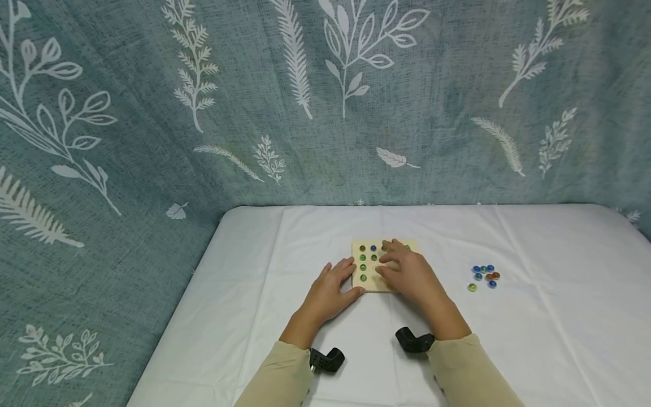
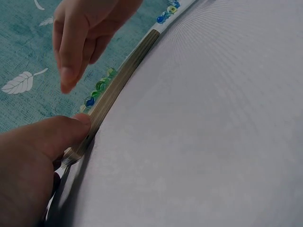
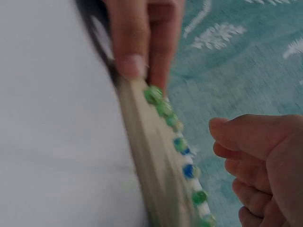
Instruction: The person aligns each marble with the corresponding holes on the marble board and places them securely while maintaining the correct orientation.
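Observation:
A pale square wooden board (image 1: 370, 285) lies on the white cloth, bearing several glass marbles (image 1: 363, 268) in rows, mostly green with a blue one in the far row. My left hand (image 1: 329, 291) holds the board at its near left corner, the thumb (image 2: 71, 130) against the near edge and the fingers along the left side. Above the board's right half hovers my right hand (image 1: 411, 276), its fingers loosely bent and apart from the thumb. Nothing shows between them in the right wrist view. It hides part of the marble rows.
Right of the board, several loose marbles, blue, green and amber, sit in a cluster, with a yellow-green marble (image 1: 472, 287) at its near side. White cloth (image 1: 549, 362) covers the table. A teal leaf-patterned curtain (image 1: 325, 152) hangs behind and at the left.

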A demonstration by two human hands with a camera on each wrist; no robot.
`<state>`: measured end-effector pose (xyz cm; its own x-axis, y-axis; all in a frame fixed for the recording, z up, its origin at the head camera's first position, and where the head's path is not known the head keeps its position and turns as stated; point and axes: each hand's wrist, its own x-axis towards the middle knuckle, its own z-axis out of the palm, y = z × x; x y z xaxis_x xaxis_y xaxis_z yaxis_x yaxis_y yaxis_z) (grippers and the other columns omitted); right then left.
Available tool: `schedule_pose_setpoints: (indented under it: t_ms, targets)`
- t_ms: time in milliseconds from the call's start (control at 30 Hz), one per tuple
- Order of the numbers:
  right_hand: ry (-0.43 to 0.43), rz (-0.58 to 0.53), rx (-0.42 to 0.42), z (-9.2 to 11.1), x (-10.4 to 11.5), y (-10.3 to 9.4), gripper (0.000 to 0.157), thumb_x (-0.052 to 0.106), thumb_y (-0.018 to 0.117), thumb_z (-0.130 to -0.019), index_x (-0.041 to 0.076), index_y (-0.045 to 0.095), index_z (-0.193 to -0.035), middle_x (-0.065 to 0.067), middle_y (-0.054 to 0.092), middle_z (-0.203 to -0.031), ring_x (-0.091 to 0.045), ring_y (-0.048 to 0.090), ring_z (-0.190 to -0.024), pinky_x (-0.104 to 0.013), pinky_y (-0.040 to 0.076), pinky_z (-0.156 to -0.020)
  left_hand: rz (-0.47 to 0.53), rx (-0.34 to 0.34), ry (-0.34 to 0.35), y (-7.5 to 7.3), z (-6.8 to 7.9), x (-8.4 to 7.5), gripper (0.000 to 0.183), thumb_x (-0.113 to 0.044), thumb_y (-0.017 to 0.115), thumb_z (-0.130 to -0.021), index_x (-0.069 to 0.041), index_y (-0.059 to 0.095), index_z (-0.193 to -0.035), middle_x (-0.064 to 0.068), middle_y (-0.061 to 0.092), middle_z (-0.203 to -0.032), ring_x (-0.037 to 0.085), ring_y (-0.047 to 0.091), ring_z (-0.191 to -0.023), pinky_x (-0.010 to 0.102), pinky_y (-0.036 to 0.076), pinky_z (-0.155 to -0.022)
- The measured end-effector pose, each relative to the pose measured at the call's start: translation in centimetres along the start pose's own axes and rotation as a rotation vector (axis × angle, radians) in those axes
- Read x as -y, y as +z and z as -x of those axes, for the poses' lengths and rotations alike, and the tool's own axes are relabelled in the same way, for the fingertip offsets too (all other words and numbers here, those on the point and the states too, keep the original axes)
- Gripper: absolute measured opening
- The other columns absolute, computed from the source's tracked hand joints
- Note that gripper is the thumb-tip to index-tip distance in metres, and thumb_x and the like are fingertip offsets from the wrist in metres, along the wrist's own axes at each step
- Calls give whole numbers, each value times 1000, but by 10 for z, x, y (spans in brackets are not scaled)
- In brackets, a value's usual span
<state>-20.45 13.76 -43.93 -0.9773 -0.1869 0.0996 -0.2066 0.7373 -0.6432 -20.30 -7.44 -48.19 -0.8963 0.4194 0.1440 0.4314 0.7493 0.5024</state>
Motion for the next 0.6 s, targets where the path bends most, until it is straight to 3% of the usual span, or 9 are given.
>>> schedule_pose_setpoints:
  t_ms: [200,600]
  targets:
    - [104,8,-67,1,-18,-28,33,32,64,-89,9,69,-112,-5,41,-148,-29,26,-141,-57,29,-110,2,-11,3,1,0,0,65,-48,62,-87,-12,48,-139,-5,39,-148,9,32,-138,36,18,-120]
    - [210,23,-143,28,-60,-82,57,52,54,-90,4,63,-120,-10,36,-150,-36,28,-139,-64,33,-101,15,2,-16,-1,1,-3,65,-47,63,-86,-13,47,-140,-6,38,-149,8,31,-139,34,16,-120]
